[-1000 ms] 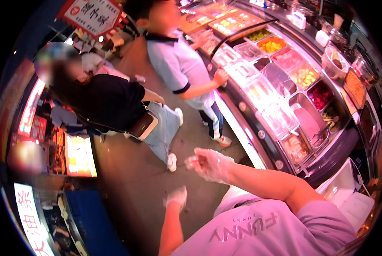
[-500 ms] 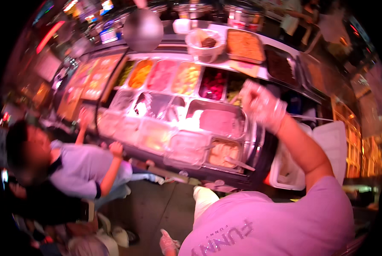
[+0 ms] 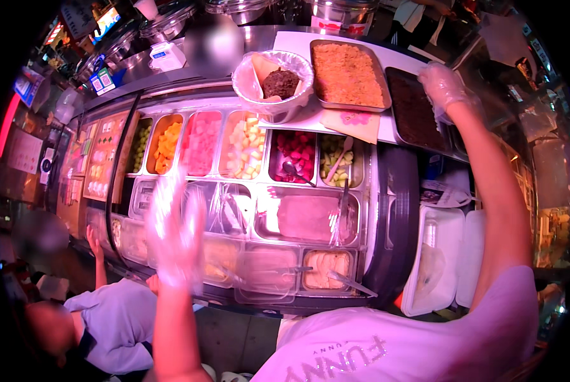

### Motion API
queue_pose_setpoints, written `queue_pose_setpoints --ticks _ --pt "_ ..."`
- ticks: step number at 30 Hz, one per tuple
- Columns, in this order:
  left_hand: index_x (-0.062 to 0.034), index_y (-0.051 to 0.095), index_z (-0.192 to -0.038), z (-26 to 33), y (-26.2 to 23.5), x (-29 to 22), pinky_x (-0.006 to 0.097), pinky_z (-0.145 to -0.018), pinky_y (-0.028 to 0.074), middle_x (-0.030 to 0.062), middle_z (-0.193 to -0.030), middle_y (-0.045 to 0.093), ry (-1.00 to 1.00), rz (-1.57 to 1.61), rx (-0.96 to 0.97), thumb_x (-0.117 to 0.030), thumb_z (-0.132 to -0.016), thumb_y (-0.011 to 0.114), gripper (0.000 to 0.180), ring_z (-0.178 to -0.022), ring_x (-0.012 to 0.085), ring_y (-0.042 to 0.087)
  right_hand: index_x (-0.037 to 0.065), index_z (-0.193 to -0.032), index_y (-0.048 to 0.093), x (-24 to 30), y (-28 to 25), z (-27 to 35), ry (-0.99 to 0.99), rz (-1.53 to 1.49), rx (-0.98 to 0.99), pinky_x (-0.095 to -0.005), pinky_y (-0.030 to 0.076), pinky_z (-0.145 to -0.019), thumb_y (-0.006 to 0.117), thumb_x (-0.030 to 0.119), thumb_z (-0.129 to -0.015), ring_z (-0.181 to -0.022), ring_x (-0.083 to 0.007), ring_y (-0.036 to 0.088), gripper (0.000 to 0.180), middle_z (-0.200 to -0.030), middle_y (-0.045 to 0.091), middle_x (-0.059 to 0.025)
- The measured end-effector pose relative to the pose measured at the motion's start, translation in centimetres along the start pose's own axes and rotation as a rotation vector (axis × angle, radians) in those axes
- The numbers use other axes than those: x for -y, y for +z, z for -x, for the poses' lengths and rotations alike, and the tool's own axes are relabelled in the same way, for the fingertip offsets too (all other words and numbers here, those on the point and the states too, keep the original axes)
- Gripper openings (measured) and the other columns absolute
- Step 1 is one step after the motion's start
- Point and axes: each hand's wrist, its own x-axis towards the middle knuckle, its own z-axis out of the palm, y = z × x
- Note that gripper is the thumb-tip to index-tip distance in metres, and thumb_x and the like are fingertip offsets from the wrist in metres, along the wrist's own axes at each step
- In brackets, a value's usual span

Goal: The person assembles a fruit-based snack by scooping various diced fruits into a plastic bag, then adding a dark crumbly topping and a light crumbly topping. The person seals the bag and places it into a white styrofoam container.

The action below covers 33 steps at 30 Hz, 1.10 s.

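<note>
Your left hand (image 3: 177,239), gloved, left of centre, blurred: fingers extended, nothing seen in grasp. Shows in front of clear-covered containers (image 3: 224,207); cannot tell if touching. Your right hand (image 3: 443,89), gloved, upper right, at upper right corner of tray (image 3: 424,146) with dark brown food (image 3: 412,108); cannot tell if fingers grip rim. Left of tray: orange crumbly food (image 3: 349,76), then bowl (image 3: 242,84) with dark ball (image 3: 280,83). Near centre: purple paste (image 3: 313,213), below diced fruit (image 3: 243,149).
</note>
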Motion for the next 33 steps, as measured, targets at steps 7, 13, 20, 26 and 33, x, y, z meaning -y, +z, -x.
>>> queue_pose_setpoints --ticks 7,13,20,26,33 --pt "0.0021 0.062 -0.132 -23.4 7.0 5.1 0.043 -0.112 0.035 0.0179 -0.136 0.061 -0.502 0.167 0.258 -0.072 -0.089 0.059 0.086 -0.126 0.0292 0.055 -0.008 -0.117 0.066 11.9 0.6 -2.6 -0.511 -0.683 0.026 -0.0366 0.05 -0.09 0.064 0.032 -0.094 -0.098 -0.0268 0.068 0.046 -0.109 0.071 -0.0223" --pt "0.0027 0.07 -0.1 -27.9 13.3 7.9 0.034 -0.084 0.05 0.0098 -0.096 0.071 -0.521 0.536 0.356 -0.036 -0.087 0.08 0.042 -0.088 0.0208 0.065 0.003 -0.08 0.066 16.9 2.4 -3.7 -0.173 -1.437 0.599 -0.0258 0.042 -0.063 0.07 0.019 -0.091 -0.069 -0.0102 0.054 0.02 -0.075 0.06 -0.003" --pt "0.0004 0.075 -0.097 -28.1 13.9 5.1 0.037 -0.074 0.054 0.0119 -0.083 0.072 -0.062 0.263 0.166 -0.033 -0.089 0.076 0.035 -0.074 0.0191 0.066 0.002 -0.08 0.066 16.3 0.9 -4.0 -0.52 -1.06 0.019 -0.026 0.045 -0.064 0.071 0.019 -0.089 -0.069 -0.0096 0.057 0.02 -0.075 0.061 -0.0024" --pt "0.0015 0.062 -0.1 -25.2 13.2 2.9 0.031 -0.069 0.051 0.0065 -0.079 0.062 0.052 0.572 0.398 -0.023 -0.1 0.065 0.025 -0.076 0.0119 0.058 0.001 -0.091 0.072 17.5 -1.9 -6.5 -0.472 -0.758 0.099 -0.0324 0.052 -0.079 0.075 0.017 -0.083 -0.085 -0.0137 0.064 0.018 -0.087 0.068 -0.0108" --pt "-0.0018 0.061 -0.091 -26.1 12.1 3.2 0.03 -0.066 0.048 0.0023 -0.075 0.061 -0.03 0.507 0.302 -0.023 -0.101 0.063 0.024 -0.069 0.0114 0.056 -0.002 -0.099 0.074 22.9 -3.1 -8.0 -0.704 -0.162 -0.174 -0.0427 0.055 -0.083 0.074 0.022 -0.083 -0.086 -0.0365 0.07 0.028 -0.087 0.071 -0.0212"
